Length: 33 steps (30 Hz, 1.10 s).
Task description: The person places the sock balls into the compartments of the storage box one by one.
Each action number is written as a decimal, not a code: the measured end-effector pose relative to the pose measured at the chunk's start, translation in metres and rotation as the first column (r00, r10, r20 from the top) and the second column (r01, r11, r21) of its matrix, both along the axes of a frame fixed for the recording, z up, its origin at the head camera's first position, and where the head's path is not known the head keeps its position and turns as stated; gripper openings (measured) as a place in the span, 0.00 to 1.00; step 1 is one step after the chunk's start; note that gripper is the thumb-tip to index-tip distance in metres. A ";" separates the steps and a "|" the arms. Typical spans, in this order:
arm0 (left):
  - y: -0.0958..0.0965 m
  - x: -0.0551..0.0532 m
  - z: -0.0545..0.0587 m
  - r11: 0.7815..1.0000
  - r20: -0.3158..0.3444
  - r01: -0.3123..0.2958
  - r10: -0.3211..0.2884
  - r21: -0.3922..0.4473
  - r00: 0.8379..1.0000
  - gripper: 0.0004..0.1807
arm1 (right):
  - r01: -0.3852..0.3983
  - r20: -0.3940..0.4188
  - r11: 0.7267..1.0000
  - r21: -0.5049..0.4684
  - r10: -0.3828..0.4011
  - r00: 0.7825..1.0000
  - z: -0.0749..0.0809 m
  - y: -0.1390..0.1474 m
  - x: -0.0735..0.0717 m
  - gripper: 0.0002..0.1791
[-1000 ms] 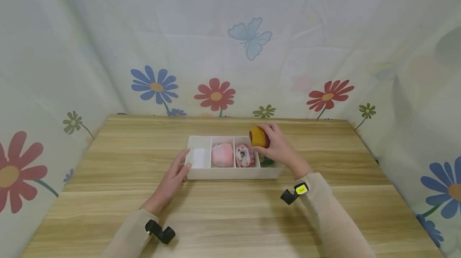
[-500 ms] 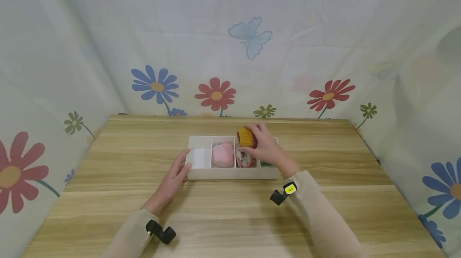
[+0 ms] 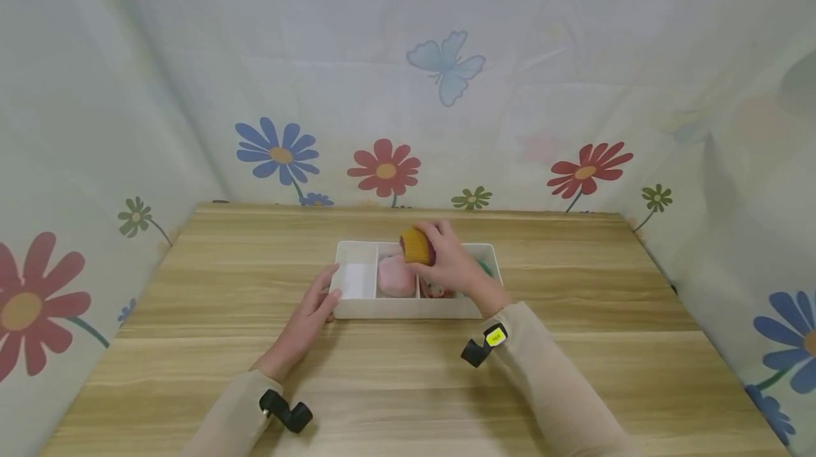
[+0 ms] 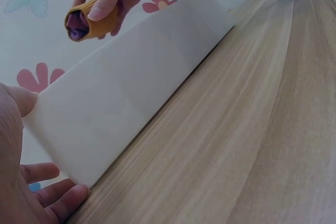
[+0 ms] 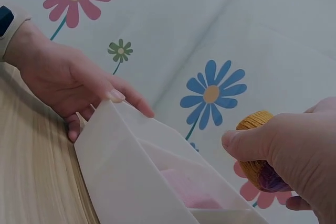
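Note:
A rolled pair of mustard ribbed socks (image 3: 416, 246), purple inside, is gripped between the thumb and fingers of my right hand (image 3: 454, 262), above the white divided box (image 3: 408, 309). My left hand (image 3: 306, 319) holds the box's left end, thumb at the near corner of the rim and fingers against the end wall, as the right wrist view shows. The leftmost compartment has nothing in it. A pink soft roll (image 3: 397, 277) fills the second. Behind my right hand, a white-and-red patterned roll (image 3: 436, 292) in the third and something green (image 3: 486, 268) at the right are partly hidden.
The box stands on a wood-grain table (image 3: 382, 386), towards its back edge. A flower-printed curtain (image 3: 319, 74) hangs behind the table and along both sides. A camera mount (image 3: 285, 411) sits on each sleeve.
My right hand has carried the mustard socks leftward over the box, from above the third and fourth compartments to the second. My left hand keeps its place at the box end.

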<state>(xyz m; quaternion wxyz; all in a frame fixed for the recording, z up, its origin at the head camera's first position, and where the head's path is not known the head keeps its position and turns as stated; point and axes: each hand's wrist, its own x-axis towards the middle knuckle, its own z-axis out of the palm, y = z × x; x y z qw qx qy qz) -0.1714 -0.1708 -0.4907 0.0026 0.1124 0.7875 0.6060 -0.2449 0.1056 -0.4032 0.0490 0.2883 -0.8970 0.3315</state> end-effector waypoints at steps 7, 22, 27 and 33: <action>0.000 0.001 0.002 1.000 0.020 -0.008 0.008 -0.002 1.000 0.27 | -0.022 0.025 1.000 0.007 0.022 0.999 0.000 -0.014 0.002 0.36; 0.001 0.003 0.011 1.000 0.021 0.009 -0.009 0.001 1.000 0.28 | -0.060 0.077 0.998 0.002 0.059 0.995 0.002 -0.040 0.004 0.38; 0.000 0.001 0.007 1.000 0.025 0.009 -0.009 -0.009 1.000 0.28 | -0.079 0.087 0.997 -0.011 0.079 0.993 0.001 -0.050 0.003 0.39; -0.001 -0.001 0.001 1.000 0.002 0.002 -0.002 -0.012 1.000 0.27 | -0.096 0.066 0.995 -0.008 0.096 0.993 -0.003 -0.063 0.003 0.39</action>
